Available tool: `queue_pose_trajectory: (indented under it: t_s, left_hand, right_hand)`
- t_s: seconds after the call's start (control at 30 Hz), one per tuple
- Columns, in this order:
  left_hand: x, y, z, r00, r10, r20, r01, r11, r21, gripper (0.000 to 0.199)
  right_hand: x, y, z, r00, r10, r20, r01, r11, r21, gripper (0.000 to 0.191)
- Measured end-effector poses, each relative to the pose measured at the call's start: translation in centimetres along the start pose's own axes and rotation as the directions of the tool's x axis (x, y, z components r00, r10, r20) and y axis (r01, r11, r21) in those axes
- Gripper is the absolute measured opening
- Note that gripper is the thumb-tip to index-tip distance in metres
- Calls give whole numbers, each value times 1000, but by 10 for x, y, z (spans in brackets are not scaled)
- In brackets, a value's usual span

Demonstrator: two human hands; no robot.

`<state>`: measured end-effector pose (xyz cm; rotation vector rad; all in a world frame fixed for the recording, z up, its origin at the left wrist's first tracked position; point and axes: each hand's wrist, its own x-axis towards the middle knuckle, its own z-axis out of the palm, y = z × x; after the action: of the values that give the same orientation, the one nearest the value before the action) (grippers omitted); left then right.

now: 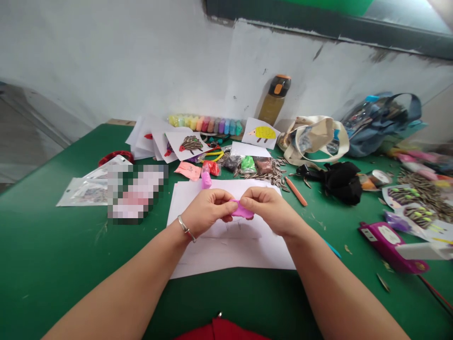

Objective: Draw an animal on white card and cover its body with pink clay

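A flattened lump of pink-purple clay (241, 210) is pinched between both my hands above a white sheet of paper (226, 245). My left hand (207, 211), with a silver bangle at the wrist, grips its left end. The right end is held by the fingertips of my right hand (271, 208). Faint pencil lines show on the paper under my hands. Just beyond my left hand a second piece of pink clay (205, 179) lies on the paper's far edge.
The green table (53, 255) carries a row of coloured clay packs (205, 123), paper cards with seed pictures (189, 144), small clay bags (247, 164), a heap of sunflower seeds (264, 177), an orange pencil (296, 191), a bottle (275, 100), bags (313, 137) and a purple box (391, 241).
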<state>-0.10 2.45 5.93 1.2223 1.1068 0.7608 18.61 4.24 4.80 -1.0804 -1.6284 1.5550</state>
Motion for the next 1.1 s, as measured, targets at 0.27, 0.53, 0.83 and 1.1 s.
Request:
queue_pose_trajectory:
  t_s: [0.27, 0.53, 0.83, 1.1]
  left_hand:
    - [0, -2, -1, 999, 14, -39, -18, 996, -90, 28]
    - [3, -7, -2, 1000, 4, 9, -3, 988, -153, 39]
    - [1, 0, -2, 999, 31, -38, -32, 999, -36, 22]
    - [2, -3, -4, 999, 43, -6, -43, 999, -30, 25]
  right_hand:
    - [1, -1, -4, 974, 202, 106, -218, 961, 172, 40]
    - [-1, 0, 2, 984, 164, 73, -172, 977, 126, 28]
    - [0, -1, -4, 964, 211, 160, -233, 963, 134, 40]
    - [-3, -2, 4, 990, 127, 60, -132, 988, 79, 39]
